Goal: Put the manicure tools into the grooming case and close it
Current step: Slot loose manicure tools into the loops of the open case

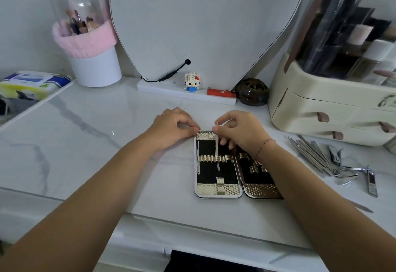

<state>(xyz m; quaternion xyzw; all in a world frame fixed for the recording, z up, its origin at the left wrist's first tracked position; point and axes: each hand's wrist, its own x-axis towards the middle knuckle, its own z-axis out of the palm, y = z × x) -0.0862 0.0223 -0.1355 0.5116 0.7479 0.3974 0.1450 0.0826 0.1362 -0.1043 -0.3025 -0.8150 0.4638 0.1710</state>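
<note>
Tool (216, 145) pinched by R hand (241, 130), L hand (174, 124) pinching case (216, 190) corner

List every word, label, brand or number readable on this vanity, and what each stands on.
Nothing here reads clearly.
wipes pack: blue and yellow printing, too blurred to read.
red case: small white mark, too small to read.
cream organizer: dark drawing on a drawer front, no legible letters.
</note>
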